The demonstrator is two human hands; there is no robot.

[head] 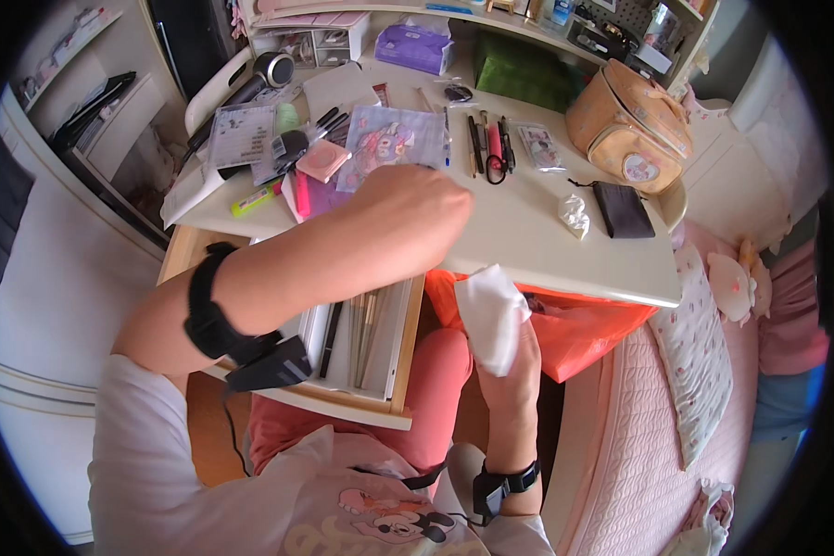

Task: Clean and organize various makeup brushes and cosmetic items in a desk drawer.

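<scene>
My left hand [434, 205] is above the front part of the white desk [521, 247], its back towards me and its fingers curled out of sight; whether it holds anything is hidden. Lower and to the right, my right hand [518, 358] grips a folded white tissue or cloth [490, 320], which covers most of the fingers. Behind that hand an orange-red plastic bag [563, 340] hangs at the desk's front edge. Below my left forearm, the drawer [401, 347] stands pulled out, with slim pens or brushes [363, 333] in a white tray.
Pens, a pink compact [323, 161] and a printed pouch [396, 142] crowd the desk's left. Further right lie cosmetic pencils [476, 142], crumpled white paper [574, 214], a dark drawstring pouch [623, 210] and an orange bag [629, 125]. A purple tissue pack [413, 48] stands behind.
</scene>
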